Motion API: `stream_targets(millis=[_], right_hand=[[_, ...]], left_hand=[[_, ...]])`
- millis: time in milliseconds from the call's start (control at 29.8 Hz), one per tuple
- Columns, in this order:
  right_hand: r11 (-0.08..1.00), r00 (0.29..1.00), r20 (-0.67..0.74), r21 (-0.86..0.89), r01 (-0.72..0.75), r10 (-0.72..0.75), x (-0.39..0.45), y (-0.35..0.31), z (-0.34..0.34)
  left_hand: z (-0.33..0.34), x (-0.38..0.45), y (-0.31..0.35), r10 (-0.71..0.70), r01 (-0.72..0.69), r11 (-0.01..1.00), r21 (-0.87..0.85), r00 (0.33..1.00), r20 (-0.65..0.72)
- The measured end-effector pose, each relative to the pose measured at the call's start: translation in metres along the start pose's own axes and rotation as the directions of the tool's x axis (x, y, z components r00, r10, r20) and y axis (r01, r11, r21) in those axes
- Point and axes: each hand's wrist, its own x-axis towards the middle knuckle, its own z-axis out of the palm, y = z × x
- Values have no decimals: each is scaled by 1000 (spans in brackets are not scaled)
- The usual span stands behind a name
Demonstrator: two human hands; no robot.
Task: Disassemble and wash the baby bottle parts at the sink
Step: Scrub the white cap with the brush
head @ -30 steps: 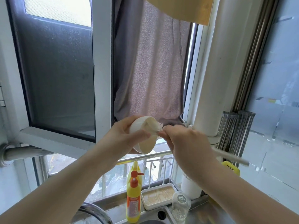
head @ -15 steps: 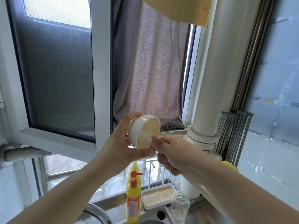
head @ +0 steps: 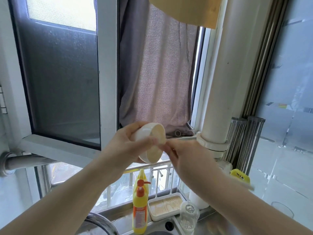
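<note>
Here, a white bottle cap (head: 149, 141) is held up in front of the window.
Head view: the left hand (head: 128, 146) grips the cap, open side facing right; the right hand (head: 184, 158) pinches a blurred brush handle (head: 243, 184) at its rim; a clear bottle (head: 188, 216) stands below by the sink.

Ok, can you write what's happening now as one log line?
step: scrubbing cap | left hand: holds white bottle cap | right hand: grips brush handle | glass bottle: by sink

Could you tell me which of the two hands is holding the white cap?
The left hand grips the white cap, held up with its opening facing the right hand, which holds a thin brush instead.
</note>
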Motion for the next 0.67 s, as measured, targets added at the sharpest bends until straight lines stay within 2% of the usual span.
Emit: stream_targets(millis=[34, 67, 101, 134, 168, 201, 235, 269, 302, 336, 369, 403, 437, 470, 537, 571, 604, 638, 672], right_hand=[[965, 978, 192, 230, -130, 86, 0, -3, -1], [849, 914, 381, 428, -309, 140, -1, -6, -2], [659, 820, 556, 566, -495, 138, -2, -10, -5], [452, 739, 668, 633, -628, 91, -3, -14, -9], [310, 699, 713, 655, -689, 46, -3, -14, -11], [273, 684, 729, 652, -707, 30, -2, -15, -13], [368, 710, 701, 644, -671, 67, -2, -12, -11], [592, 791, 596, 592, -547, 134, -2, -9, -6], [857, 901, 410, 404, -319, 142, 0, -4, -3], [993, 984, 167, 80, -83, 69, 2, 2, -1], [983, 998, -41, -179, 35, -43, 3, 8, -1], [937, 977, -159, -340, 84, -145, 2, 11, -2], [901, 956, -200, -419, 116, -216, 0, 11, -2], [895, 947, -212, -426, 132, -241, -2, 11, 0], [960, 975, -167, -260, 100, -147, -3, 9, 7], [994, 995, -82, -95, 47, -55, -2, 5, 9], [991, 995, 94, 120, -55, 43, -1, 0, 8], [889, 939, 319, 384, -250, 126, -2, -4, 5], [672, 829, 540, 562, -483, 144, -2, -10, 1]], left_hand=[[0, -1, -2, 33, -33, 999, 16, 999, 0], [-1, -2, -4, 62, -62, 998, 30, 998, 1], [-2, -2, -6, 85, -85, 995, 42, 996, -2], [-4, -2, -7, 108, -108, 993, 45, 994, -6], [-6, -1, -7, 129, -129, 991, 35, 992, -5], [-7, -1, -5, 138, -138, 990, 28, 990, 1], [-8, -1, -4, 134, -134, 990, 35, 991, 9], [-7, -1, -3, 117, -118, 991, 57, 993, 20], [-7, -1, -2, 89, -92, 992, 84, 995, 35], [-6, -2, -2, 49, -54, 992, 112, 998, 46], [-5, -2, -2, 6, -12, 992, 126, 999, 47], [-5, -2, -1, -31, 26, 992, 124, 999, 40], [-5, -2, 0, -53, 50, 992, 116, 998, 30], [-5, -2, 1, -56, 53, 992, 115, 998, 22], [-5, -2, 1, -12, 9, 992, 125, 1000, 20], [-6, -2, 0, 24, -26, 992, 124, 1000, 19], [-7, -3, -2, 58, -59, 990, 128, 998, 13], [-8, -4, -4, 89, -88, 988, 127, 996, 3], [-9, -4, -5, 118, -116, 987, 111, 993, -10]])
